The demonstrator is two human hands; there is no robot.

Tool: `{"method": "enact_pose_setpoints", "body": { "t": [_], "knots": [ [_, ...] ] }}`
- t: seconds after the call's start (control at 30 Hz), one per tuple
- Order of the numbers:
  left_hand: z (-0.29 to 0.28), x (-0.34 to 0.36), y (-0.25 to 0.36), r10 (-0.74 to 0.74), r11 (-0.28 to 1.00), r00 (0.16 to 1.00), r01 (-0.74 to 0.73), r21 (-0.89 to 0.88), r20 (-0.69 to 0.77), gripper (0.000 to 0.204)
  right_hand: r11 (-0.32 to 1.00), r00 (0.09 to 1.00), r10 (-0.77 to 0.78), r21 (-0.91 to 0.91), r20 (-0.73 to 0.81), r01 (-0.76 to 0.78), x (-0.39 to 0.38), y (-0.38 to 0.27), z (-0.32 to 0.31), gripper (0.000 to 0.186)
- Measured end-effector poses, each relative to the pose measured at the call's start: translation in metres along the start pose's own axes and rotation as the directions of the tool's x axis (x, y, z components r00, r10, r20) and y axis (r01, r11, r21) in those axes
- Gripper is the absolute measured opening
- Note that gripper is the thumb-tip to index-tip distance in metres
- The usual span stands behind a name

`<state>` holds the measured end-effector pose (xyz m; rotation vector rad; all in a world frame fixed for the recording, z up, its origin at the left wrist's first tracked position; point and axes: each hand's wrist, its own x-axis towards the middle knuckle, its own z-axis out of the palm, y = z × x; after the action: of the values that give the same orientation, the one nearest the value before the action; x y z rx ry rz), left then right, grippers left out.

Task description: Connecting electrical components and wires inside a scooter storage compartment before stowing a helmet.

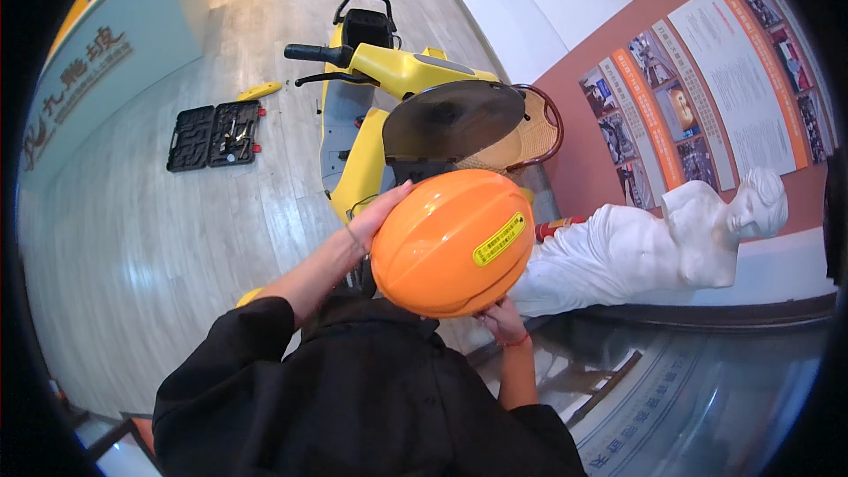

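Note:
An orange hard-shell helmet (pixel 433 238) with a yellow label on its shell is held up in front of my chest. My left hand (pixel 380 215) grips its upper left rim, the fingertips partly hidden behind the shell. At its lower right rim, my right hand (pixel 503 320) is closed on the edge, with a red string round the wrist. Just beyond the helmet stands a yellow scooter (pixel 358 172) with a dark windshield (pixel 455 119) and a woven basket (pixel 521 141) at its front. The helmet's inside is hidden from view.
An opened black tool case (pixel 212 137) lies on the wood-look floor at left, beside a yellow part (pixel 260 90). To the right is a white statue (pixel 618 256) close to the scooter's front. A display board (pixel 707 79) hangs on the right wall; a pale counter (pixel 115 62) stands far left.

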<state>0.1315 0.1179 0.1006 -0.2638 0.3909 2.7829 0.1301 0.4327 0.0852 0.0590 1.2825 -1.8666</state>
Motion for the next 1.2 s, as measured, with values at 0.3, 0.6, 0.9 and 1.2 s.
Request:
{"method": "enact_pose_setpoints", "body": {
  "t": [0.3, 0.6, 0.9, 1.2],
  "knots": [
    [-0.014, 0.102, 0.048, -0.267, 0.887, 0.963, 0.26, 0.383, -0.036, 0.043, 0.976, 0.993, 0.116, 0.191, -0.032, -0.108, 0.056, 0.007, 0.009, 0.009],
    [-0.062, 0.137, 0.054, -0.345, 0.798, 0.928, 0.369, 0.476, -0.141, 0.049, 0.939, 0.939, 0.322, 0.164, -0.12, -0.301, 0.076, -0.017, 0.019, 0.009],
    [-0.096, 0.148, 0.049, -0.296, 0.648, 0.892, 0.451, 0.614, -0.342, 0.051, 0.861, 0.892, 0.441, -0.236, -0.095, -0.451, 0.08, -0.026, -0.004, 0.017],
    [-0.134, 0.159, 0.054, 0.137, -0.237, 0.935, 0.351, 0.906, -0.327, 0.049, 0.915, 0.975, 0.205, -0.337, -0.085, -0.222, 0.079, -0.005, -0.023, 0.025]
  ]
}}
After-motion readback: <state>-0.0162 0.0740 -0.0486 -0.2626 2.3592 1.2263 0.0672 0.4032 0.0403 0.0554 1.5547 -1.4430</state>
